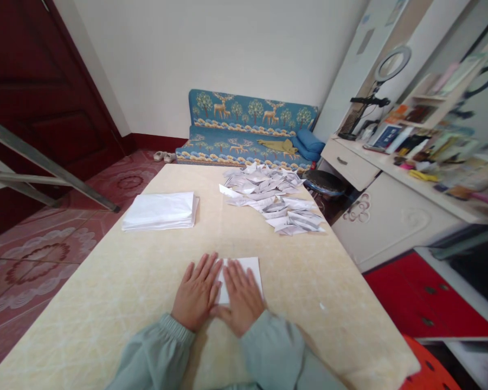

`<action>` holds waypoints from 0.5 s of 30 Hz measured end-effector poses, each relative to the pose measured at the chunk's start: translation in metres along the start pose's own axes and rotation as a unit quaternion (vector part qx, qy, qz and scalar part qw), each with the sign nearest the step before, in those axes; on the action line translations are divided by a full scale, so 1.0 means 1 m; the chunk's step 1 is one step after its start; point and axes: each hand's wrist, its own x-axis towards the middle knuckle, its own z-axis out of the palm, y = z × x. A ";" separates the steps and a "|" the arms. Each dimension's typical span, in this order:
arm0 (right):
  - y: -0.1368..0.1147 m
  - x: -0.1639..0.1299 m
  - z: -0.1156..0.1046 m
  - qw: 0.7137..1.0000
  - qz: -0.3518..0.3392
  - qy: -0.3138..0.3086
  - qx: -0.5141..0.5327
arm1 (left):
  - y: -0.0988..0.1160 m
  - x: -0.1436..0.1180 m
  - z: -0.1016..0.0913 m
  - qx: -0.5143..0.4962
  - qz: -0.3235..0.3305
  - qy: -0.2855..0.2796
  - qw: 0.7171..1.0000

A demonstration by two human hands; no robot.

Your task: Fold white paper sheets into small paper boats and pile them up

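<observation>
A small white sheet of paper (251, 266), seemingly folded, lies flat on the table in front of me. My right hand (241, 292) rests on it, palm down with fingers stretched out. Along the paper's left edge lies my left hand (198, 292), also flat with fingers extended and nothing gripped. The two hands are side by side, thumbs close together. Part of the paper is hidden under them. Farther off to the left is a stack of white paper sheets (160, 210). At the far right of the table lies a loose heap of folded paper pieces (268, 189).
The cream-patterned table (85, 303) fills the foreground. Beyond it stands a blue sofa (244, 130) with deer patterns. A black round stool (324, 183) sits by the table's right edge, near a cluttered white dresser (406, 211). Metal legs (65, 179) stand at left.
</observation>
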 end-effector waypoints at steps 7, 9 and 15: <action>0.091 -0.026 -0.055 0.963 0.250 -0.005 -0.103 | 0.006 0.004 -0.009 -0.012 -0.017 0.003 1.000; 0.072 -0.030 -0.082 0.969 0.244 -0.023 -0.039 | 0.006 0.004 -0.008 -0.014 -0.021 0.005 1.000; -0.025 -0.093 -0.172 0.918 -0.076 0.106 0.376 | 0.007 0.003 -0.010 -0.018 -0.025 0.004 1.000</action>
